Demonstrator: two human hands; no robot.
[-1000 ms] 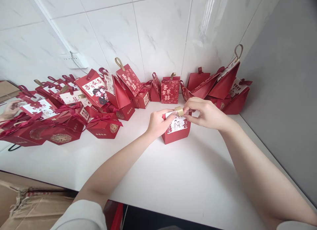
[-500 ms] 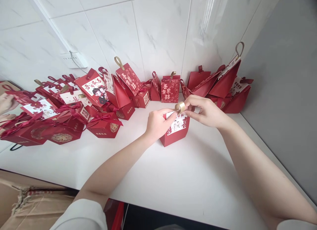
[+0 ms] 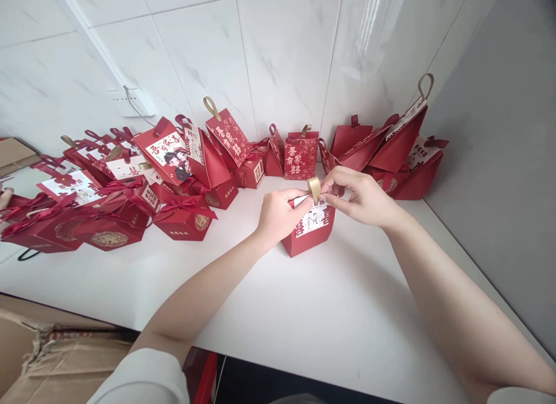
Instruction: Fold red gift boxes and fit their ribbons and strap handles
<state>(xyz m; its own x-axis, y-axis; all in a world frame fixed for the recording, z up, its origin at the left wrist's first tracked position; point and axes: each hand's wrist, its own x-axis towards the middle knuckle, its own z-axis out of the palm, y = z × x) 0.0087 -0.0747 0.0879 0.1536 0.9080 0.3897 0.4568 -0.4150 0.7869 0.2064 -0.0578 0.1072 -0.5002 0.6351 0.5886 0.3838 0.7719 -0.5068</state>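
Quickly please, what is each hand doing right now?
Left hand: closed on the top of the red box.
Right hand: pinching the gold loop on the box.

- A smooth white tabletop (image 3: 304, 323) is seen.
- A small red paper gift box (image 3: 310, 233) is stood upright near its middle.
- Red ribboned gift boxes (image 3: 108, 230) are heaped along its left and back.
- Red paper gift bags (image 3: 403, 155) are leaned together at the right back corner.

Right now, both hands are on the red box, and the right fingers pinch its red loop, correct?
No: the loop is gold, not red, as the head view shows. The left hand and right hand are both on the red box, and the right fingers pinch that loop.
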